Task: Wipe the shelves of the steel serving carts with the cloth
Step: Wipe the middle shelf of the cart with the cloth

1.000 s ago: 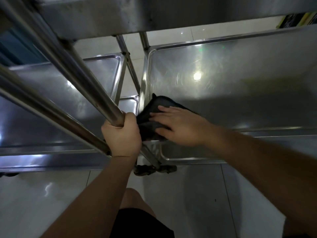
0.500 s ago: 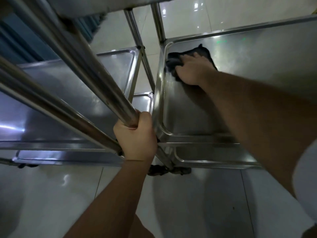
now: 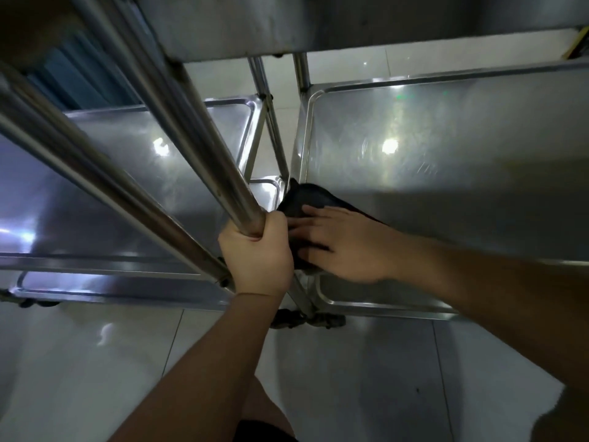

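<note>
A dark cloth point(image 3: 304, 202), crumpled and soft, lies in the near left corner of a steel shelf point(image 3: 446, 161), bunched against the shelf's raised rim. The right hand point(image 3: 344, 247) lies flat on top of it, fingers straight and slightly spread, pressing it down onto the metal; part of the cloth pokes out beyond the fingertips in a loose peak. The cloth looks light and limp, so it will probably fold and bunch under a push rather than keep its shape; a flat palm across its middle, as here, seems the best hold, since pinching an edge would let the rest drag. The shelf is smooth, shiny and hard, with ceiling lights mirrored in it, so the cloth should slide easily. The rim and rounded corners likely need fingertips pushed into them. Just to the left, the left hand point(image 3: 255, 253) is curled tightly round a steel pole point(image 3: 204, 148) of the cart frame, which slants up and away. Further left a second cart point(image 3: 121, 161) shows a similar shelf. Below both are pale floor tiles point(image 3: 127, 362) and a dark caster point(image 3: 306, 319) under the near corner.
</note>
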{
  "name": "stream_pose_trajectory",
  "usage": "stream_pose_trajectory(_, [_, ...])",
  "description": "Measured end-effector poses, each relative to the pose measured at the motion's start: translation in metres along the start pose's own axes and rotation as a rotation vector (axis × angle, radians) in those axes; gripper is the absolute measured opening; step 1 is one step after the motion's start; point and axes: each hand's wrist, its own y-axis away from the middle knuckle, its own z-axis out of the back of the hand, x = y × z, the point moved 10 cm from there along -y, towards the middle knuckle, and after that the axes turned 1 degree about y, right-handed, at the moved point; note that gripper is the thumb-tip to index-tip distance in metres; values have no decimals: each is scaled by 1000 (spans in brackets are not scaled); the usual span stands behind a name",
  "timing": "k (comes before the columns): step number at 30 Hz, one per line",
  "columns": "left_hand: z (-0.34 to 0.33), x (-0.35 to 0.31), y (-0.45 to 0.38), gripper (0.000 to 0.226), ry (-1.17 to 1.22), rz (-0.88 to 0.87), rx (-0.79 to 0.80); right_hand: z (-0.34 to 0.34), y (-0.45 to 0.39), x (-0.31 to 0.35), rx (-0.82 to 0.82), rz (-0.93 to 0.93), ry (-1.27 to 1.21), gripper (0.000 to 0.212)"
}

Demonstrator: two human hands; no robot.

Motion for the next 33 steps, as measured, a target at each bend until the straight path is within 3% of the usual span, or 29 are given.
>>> stream_pose_trajectory(3, [1,1,0,25,-9,11,-10,4,-4,-19,-36,-47,55,62])
stream_pose_trajectory(8, [2,4,-1,31,0,35,3,51,-87,-108,-103,-412,93,61])
stream_pose_trajectory(12, [1,1,1,32,7,24,3,54,-118,-129,-116,-547,68,68])
stream_pose_trajectory(22, [3,4,-2,27,-52,38,-26,7,-18,-26,-102,-324,21,64])
stream_pose_trajectory(29, [6,5,1,24,-102,66,-76,-5,44,1,-61,-257,57,66])
stream_pose_trajectory(33, [8,-2,9,44,-152,102,-98,-2,75,-11,-107,-278,76,59])
